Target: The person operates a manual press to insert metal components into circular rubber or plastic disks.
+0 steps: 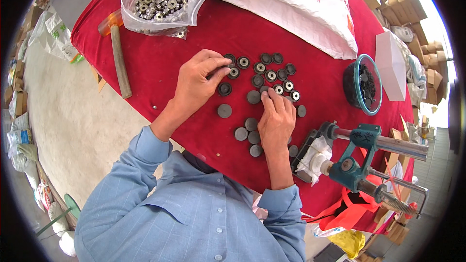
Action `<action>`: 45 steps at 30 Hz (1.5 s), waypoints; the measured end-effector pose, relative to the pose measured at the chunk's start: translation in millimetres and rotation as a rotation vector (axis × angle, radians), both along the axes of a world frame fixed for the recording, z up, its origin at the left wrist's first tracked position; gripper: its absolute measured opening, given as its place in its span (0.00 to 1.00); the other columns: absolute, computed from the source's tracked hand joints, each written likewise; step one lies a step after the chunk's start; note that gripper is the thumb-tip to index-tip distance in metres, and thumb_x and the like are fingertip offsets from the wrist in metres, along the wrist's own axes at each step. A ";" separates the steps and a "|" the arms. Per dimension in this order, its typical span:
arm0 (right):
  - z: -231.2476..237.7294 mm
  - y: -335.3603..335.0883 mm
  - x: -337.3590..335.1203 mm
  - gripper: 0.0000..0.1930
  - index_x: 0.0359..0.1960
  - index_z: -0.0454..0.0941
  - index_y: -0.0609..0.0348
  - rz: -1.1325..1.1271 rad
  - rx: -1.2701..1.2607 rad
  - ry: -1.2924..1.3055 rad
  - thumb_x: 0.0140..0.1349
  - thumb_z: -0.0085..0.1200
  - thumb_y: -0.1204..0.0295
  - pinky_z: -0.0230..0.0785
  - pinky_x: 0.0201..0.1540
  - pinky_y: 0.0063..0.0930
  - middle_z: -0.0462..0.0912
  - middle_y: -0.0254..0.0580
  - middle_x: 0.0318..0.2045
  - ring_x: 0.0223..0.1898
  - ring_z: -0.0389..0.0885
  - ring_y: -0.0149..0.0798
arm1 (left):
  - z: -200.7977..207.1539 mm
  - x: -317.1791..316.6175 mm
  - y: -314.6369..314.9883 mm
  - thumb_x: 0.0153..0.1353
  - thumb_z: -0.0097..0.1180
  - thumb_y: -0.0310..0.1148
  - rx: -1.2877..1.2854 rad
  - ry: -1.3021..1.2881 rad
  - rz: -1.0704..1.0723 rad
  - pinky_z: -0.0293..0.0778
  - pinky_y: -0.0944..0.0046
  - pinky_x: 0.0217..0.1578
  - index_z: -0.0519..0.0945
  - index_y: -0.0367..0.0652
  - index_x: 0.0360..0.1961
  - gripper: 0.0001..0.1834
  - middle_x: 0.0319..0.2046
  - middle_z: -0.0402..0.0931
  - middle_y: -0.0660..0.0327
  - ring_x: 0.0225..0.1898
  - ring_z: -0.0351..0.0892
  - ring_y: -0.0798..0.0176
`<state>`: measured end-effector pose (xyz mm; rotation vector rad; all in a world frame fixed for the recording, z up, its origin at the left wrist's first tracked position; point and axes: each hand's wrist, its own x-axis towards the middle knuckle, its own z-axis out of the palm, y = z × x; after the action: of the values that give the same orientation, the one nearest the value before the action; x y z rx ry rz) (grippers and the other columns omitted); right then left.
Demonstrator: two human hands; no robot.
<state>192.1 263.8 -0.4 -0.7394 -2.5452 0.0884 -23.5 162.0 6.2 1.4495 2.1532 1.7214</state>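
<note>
Head view: red cloth-covered surface (160,63) with a wooden-handled hammer with an orange head (118,53) lying at its left edge, well apart from the hands. A large white woven sack (291,9) lies across the far side; a white rectangular box (391,70) stands at the right. A teal-painted metal hand press (359,157) sits at the near right, just beside the right forearm. Small dark round discs (252,131), some with a silver bearing set in the middle and some plain grey, are spread in loose rows mid-surface, between and under the hands. Left hand (196,85) reaches forward, fingers curled, thumb and forefinger pinched on one dark disc with bearing (233,72) at the left end of the far rows. Right hand (276,116) lies palm down over the near discs, fingertips pressing on a disc at its tips; it hides several, and a real grip cannot be told. Hands are apart. Clear plastic bag (160,0), top left, holds many small silver bearings. Blue-rimmed clear round bowl (366,85), right, holds dark discs.
</note>
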 end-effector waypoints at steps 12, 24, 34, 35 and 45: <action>8.9 -6.7 5.8 0.19 0.58 0.84 0.58 -0.063 -0.022 -0.089 0.65 0.58 0.77 0.66 0.67 0.48 0.85 0.40 0.59 0.61 0.81 0.45 | -22.8 1.0 3.4 0.62 0.66 0.25 -0.107 0.485 -0.104 0.84 0.51 0.46 0.88 0.41 0.46 0.11 0.50 0.86 0.55 0.47 0.87 0.48; 15.0 17.6 -41.6 0.13 0.47 0.88 0.53 -0.162 -0.062 -0.038 0.62 0.68 0.67 0.70 0.54 0.47 0.86 0.39 0.43 0.46 0.83 0.47 | -26.2 5.1 -5.1 0.61 0.65 0.24 -0.166 0.521 -0.184 0.82 0.49 0.57 0.85 0.37 0.54 0.19 0.58 0.84 0.52 0.57 0.85 0.46; 17.2 15.0 -56.1 0.14 0.45 0.86 0.52 -0.237 -0.168 -0.095 0.59 0.73 0.66 0.69 0.53 0.49 0.85 0.39 0.42 0.47 0.84 0.48 | -22.5 7.4 -10.4 0.62 0.65 0.25 -0.296 0.385 -0.235 0.78 0.46 0.62 0.83 0.40 0.60 0.23 0.66 0.79 0.53 0.61 0.82 0.45; 17.4 15.2 -56.4 0.14 0.45 0.85 0.51 -0.235 -0.187 -0.091 0.58 0.74 0.68 0.69 0.53 0.49 0.86 0.39 0.41 0.48 0.84 0.49 | -22.6 7.2 -9.9 0.63 0.64 0.26 -0.302 0.464 -0.216 0.76 0.45 0.63 0.83 0.41 0.60 0.23 0.66 0.79 0.55 0.63 0.81 0.46; 38.6 57.8 -1.0 0.12 0.48 0.87 0.61 -0.301 -0.590 0.433 0.62 0.66 0.81 0.80 0.39 0.34 0.86 0.45 0.38 0.34 0.87 0.39 | -18.5 11.3 -11.7 0.67 0.63 0.28 -0.404 0.509 -0.125 0.71 0.45 0.69 0.82 0.49 0.65 0.24 0.69 0.78 0.60 0.70 0.76 0.51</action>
<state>191.1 321.5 38.2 -1.1650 -1.9689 0.8271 -12.2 150.3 -12.3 1.9838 2.3703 0.8619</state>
